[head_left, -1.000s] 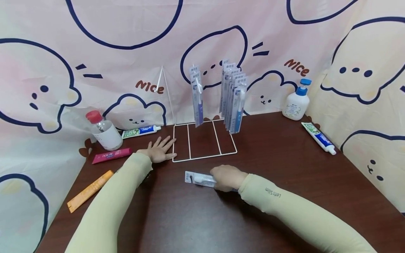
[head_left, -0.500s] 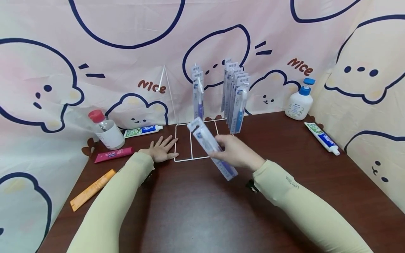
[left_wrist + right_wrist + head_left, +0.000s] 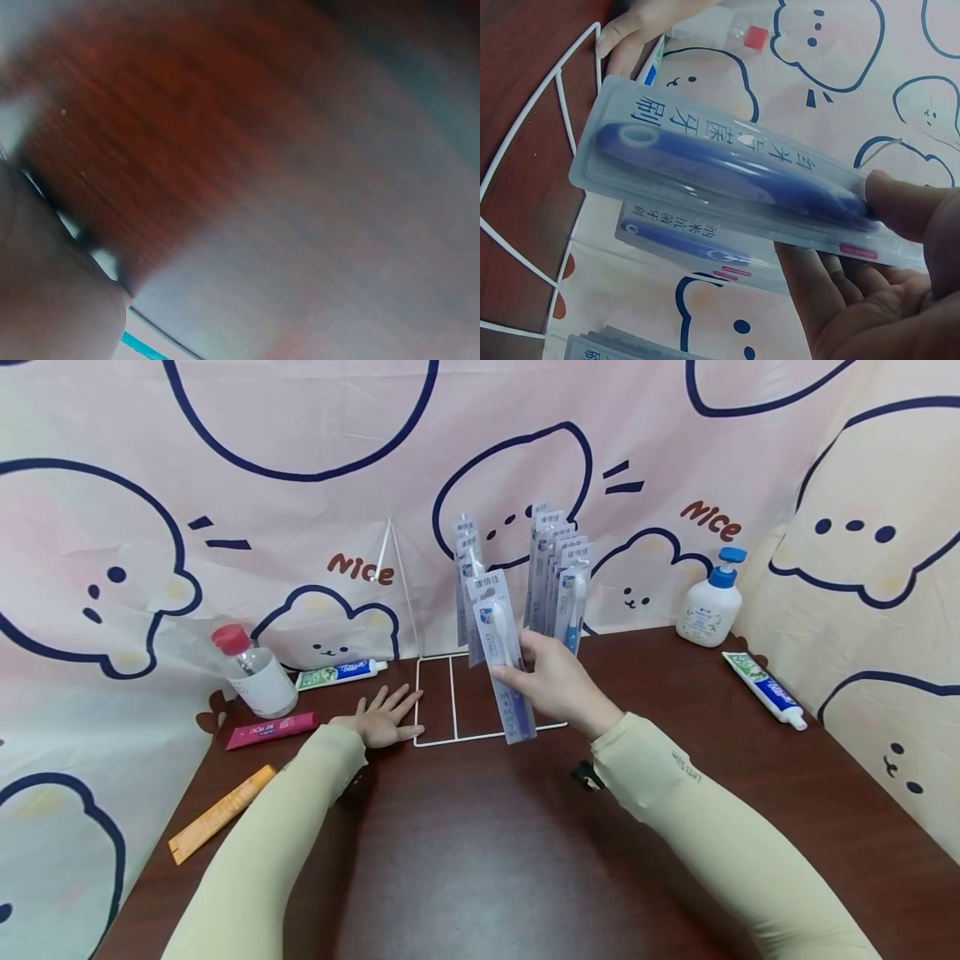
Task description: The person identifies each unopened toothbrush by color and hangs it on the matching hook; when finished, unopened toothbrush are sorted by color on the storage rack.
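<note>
My right hand (image 3: 566, 681) holds a packaged purple toothbrush (image 3: 497, 635) near its middle, thumb on one side and fingers on the other. The pack stands almost upright, its hanging hole at the top. Behind it, partly covered, hang more packaged toothbrushes (image 3: 467, 547) in the left row of a white wire rack (image 3: 454, 706). A longer row of toothbrush packs (image 3: 576, 560) hangs to the right. My left hand (image 3: 381, 720) lies flat on the table, fingers spread, at the rack base's left edge. In the right wrist view the purple handle (image 3: 735, 172) shows through clear plastic.
On the left are a red-capped bottle (image 3: 262, 681), a toothpaste tube (image 3: 341, 673), a pink tube (image 3: 272, 730) and an orange tube (image 3: 222, 814). A blue-topped pump bottle (image 3: 708, 610) and another toothpaste tube (image 3: 763, 689) are at the right. A patterned cloth hangs behind.
My right hand has lifted the packaged toothbrush off the table, turned it upright and moved it toward the rack's left row. The left hand stays in place.
</note>
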Tool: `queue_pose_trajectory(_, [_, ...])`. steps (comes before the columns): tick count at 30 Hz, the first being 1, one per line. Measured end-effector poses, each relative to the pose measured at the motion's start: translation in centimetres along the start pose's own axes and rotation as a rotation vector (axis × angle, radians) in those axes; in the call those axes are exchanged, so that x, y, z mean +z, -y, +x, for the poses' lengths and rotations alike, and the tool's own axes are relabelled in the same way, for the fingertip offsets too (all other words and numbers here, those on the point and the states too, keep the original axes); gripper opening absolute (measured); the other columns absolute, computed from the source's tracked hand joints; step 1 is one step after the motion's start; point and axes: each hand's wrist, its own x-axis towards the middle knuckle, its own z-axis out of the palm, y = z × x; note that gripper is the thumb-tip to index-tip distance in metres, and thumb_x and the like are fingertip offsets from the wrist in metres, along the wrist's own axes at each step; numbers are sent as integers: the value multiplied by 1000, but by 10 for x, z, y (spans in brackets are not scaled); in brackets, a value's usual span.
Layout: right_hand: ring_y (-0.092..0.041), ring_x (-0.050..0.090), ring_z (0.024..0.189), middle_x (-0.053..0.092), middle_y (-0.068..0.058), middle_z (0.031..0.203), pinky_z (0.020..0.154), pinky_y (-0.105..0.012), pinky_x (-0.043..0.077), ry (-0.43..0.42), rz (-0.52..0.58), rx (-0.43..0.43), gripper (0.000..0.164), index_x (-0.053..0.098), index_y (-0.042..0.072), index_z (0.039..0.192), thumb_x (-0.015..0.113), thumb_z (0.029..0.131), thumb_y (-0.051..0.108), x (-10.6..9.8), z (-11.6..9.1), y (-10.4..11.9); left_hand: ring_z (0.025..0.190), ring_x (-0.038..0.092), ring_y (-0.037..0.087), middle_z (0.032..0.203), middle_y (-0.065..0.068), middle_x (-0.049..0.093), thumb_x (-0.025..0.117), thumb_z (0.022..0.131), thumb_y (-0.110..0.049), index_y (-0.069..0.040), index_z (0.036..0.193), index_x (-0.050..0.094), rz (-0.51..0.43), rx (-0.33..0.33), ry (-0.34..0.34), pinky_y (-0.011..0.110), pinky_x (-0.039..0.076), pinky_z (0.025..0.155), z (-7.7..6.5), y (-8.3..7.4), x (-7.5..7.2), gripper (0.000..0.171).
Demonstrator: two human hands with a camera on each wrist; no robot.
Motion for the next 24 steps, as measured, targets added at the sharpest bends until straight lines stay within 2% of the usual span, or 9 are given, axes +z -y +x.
queue_pose_trajectory(5, [-19,61,94,58,-4,117,74,-44,51,-3,-10,9,46,48,16,131,61,88,30,4,10,4,136,-10,38,153,4,-8,31,86,-70,-28,148,0,-10,-6,13,65,-4,99,-2,-2,-2,81])
queue_pose_trajectory(11, [-19,61,92,57,-5,116,74,-44,51,-28,-43,1,45,47,15,130,59,90,29,8,20,5,136,-13,35,153,0,-11,31,86,-69,-32,148,-2,-7,-19,16,64,-4,99,1,1,-1,79])
queue_pose_trajectory(17, [-17,60,90,57,-4,113,73,-40,51,-37,-60,43,41,48,14,128,57,91,30,11,34,0,136,-13,34,153,-2,-11,30,84,-72,-35,147,-3,-6,-19,16,64,-4,99,4,3,1,80])
queue_pose_trajectory(24, [-17,58,99,56,-3,117,79,-38,48,-49,-24,108,36,46,16,125,49,95,34,17,60,-11,136,-12,36,153,0,-11,28,84,-73,-34,147,-2,-9,-12,23,64,-5,99,1,2,0,81])
